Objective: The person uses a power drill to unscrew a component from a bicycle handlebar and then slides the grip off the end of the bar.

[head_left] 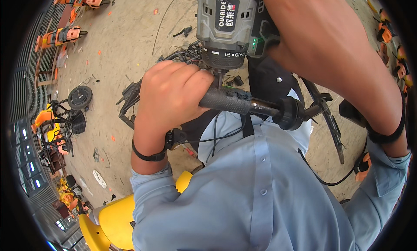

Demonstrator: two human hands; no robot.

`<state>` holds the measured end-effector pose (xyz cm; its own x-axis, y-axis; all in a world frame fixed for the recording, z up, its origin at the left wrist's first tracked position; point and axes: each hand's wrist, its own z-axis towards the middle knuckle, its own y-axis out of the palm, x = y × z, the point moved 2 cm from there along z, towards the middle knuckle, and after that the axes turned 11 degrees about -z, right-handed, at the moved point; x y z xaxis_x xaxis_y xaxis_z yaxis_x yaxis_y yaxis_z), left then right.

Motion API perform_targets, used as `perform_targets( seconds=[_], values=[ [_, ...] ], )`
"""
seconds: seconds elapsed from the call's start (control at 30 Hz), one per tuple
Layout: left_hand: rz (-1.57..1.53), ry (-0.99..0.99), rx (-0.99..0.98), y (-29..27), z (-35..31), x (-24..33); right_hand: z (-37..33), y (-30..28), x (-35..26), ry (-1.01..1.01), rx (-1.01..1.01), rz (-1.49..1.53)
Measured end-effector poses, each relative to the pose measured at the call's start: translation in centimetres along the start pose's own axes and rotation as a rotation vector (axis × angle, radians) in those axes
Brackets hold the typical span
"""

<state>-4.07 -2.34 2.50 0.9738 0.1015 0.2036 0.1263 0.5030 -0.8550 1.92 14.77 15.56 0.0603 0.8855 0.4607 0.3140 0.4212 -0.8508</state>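
My right hand (295,34) is closed round the handle of a grey-and-black cordless drill (226,55), its fingers partly hidden behind the tool. The drill points down toward me, and its bit (220,77) meets the textured black handlebar grip (228,99). Wrapped over the left end of that grip is my left hand (171,92), close beside the drill chuck. Right of the grip, a bare, worn length of handlebar tube (265,107) runs into a round black collar (290,113). Where exactly the bit tip touches is hard to make out.
A tangle of dark wires (186,53) lies beyond my left hand. A black metal frame part (325,120) stands at the right. Yellow bodywork (117,220) is by my left side. Orange scooters (63,37) and a loose wheel (80,97) are farther left on the concrete floor.
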Motion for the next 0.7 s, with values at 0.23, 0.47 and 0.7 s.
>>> perform_targets(
  seconds=[0.23,0.47,0.7],
  values=[
    [-0.003,0.051,0.048,0.5,0.8,-0.3,-0.6,0.4,2.8,-0.235,0.076,0.239],
    [0.0,-0.021,-0.025,0.2,0.2,-0.3,0.5,2.0,1.9,-0.179,0.103,0.022],
    [-0.018,0.053,0.071,0.3,1.0,-0.3,-0.9,2.5,3.3,-0.284,0.313,0.135]
  ],
)
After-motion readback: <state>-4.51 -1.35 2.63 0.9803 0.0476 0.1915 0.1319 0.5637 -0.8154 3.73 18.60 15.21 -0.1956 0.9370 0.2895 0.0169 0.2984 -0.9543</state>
